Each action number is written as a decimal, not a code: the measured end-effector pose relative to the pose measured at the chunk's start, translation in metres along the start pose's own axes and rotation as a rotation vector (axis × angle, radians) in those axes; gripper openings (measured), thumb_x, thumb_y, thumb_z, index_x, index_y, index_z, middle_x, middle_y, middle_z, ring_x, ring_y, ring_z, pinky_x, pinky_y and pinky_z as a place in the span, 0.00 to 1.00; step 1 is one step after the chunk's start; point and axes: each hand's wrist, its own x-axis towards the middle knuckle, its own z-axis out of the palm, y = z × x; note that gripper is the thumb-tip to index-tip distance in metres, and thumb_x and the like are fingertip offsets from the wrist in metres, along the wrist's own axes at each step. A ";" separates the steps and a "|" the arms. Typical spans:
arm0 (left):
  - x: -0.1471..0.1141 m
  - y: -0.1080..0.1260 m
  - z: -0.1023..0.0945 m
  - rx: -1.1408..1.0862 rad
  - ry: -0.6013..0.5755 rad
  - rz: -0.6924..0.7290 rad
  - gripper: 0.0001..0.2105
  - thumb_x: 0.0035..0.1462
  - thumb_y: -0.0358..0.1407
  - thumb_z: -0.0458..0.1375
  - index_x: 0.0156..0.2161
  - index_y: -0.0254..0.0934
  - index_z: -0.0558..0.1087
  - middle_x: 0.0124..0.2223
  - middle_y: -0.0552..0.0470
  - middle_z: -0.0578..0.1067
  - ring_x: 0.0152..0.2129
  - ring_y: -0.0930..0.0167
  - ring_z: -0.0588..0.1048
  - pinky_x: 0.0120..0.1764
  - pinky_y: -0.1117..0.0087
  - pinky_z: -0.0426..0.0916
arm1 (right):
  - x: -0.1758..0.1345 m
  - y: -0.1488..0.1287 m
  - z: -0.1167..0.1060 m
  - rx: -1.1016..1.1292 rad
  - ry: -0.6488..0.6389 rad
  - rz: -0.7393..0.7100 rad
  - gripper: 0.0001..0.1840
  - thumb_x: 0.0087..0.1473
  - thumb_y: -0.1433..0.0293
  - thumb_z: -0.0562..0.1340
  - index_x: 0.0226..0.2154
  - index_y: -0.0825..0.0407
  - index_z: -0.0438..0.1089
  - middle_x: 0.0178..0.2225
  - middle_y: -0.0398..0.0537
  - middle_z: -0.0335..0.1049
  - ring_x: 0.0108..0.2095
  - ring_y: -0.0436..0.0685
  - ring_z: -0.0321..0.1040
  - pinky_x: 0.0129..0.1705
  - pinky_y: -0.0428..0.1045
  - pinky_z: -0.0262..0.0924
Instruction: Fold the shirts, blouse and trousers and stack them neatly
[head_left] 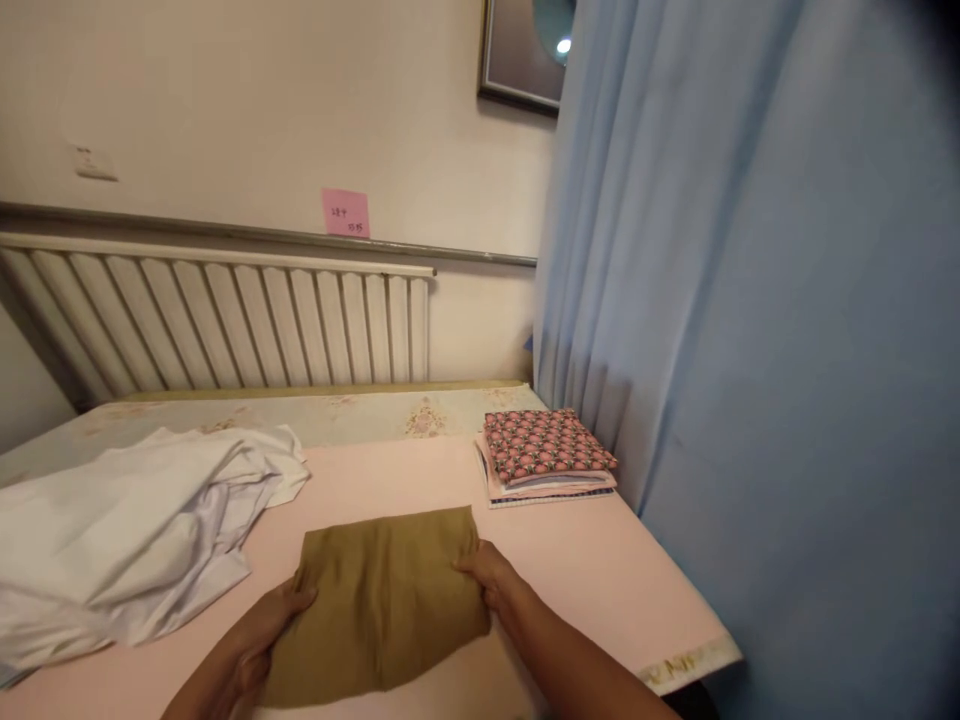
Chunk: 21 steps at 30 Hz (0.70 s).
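Observation:
An olive-brown folded cloth (386,600) is stretched between my two hands, just above the pink sheet (390,475). My left hand (274,625) pinches its left edge, thumb on top. On the opposite edge, my right hand (487,575) grips with the thumb over the front and the other fingers behind. Beyond my right hand lies a neat stack of folded fabric, topped by a red patterned cloth (547,443). A crumpled white cloth (150,520) spreads over the bed to the left of my left hand.
A floral mattress cover (424,415) shows along the far side of the bed. Behind it stands a white radiator (277,325) against the wall. The blue curtain (720,300) hangs down the right side, close to the folded stack. A pink note (346,213) is on the wall.

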 end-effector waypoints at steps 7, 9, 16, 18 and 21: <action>-0.001 0.077 0.029 -0.157 -0.216 0.062 0.32 0.36 0.34 0.70 0.51 0.41 0.68 0.38 0.49 0.80 0.36 0.58 0.80 0.39 0.60 0.76 | 0.018 -0.091 -0.040 0.121 -0.145 -0.181 0.28 0.30 0.67 0.70 0.40 0.53 0.71 0.36 0.47 0.78 0.37 0.60 0.74 0.44 0.55 0.66; 0.006 0.105 0.055 -0.156 -0.241 0.131 0.34 0.39 0.33 0.69 0.55 0.41 0.66 0.42 0.47 0.80 0.36 0.60 0.80 0.39 0.61 0.76 | 0.023 -0.134 -0.070 0.097 -0.149 -0.279 0.28 0.32 0.67 0.69 0.41 0.53 0.71 0.37 0.48 0.78 0.37 0.59 0.74 0.44 0.55 0.67; 0.067 0.177 0.195 -0.116 -0.366 0.307 0.30 0.47 0.29 0.62 0.57 0.37 0.63 0.43 0.44 0.79 0.34 0.66 0.79 0.36 0.68 0.75 | 0.055 -0.239 -0.201 -0.030 0.095 -0.376 0.22 0.34 0.70 0.68 0.37 0.53 0.71 0.30 0.46 0.77 0.30 0.56 0.73 0.38 0.52 0.68; 0.090 0.186 0.232 -0.122 -0.404 0.295 0.28 0.48 0.27 0.60 0.56 0.37 0.64 0.41 0.46 0.79 0.32 0.67 0.79 0.35 0.68 0.74 | 0.068 -0.249 -0.234 -0.041 0.154 -0.380 0.22 0.33 0.72 0.68 0.37 0.54 0.71 0.29 0.46 0.77 0.28 0.55 0.72 0.35 0.52 0.68; 0.123 0.191 0.275 -0.129 -0.431 0.278 0.26 0.47 0.25 0.58 0.54 0.35 0.65 0.37 0.47 0.80 0.29 0.69 0.79 0.33 0.69 0.74 | 0.087 -0.254 -0.273 -0.054 0.231 -0.377 0.22 0.31 0.74 0.67 0.36 0.55 0.72 0.28 0.46 0.77 0.25 0.53 0.70 0.32 0.50 0.67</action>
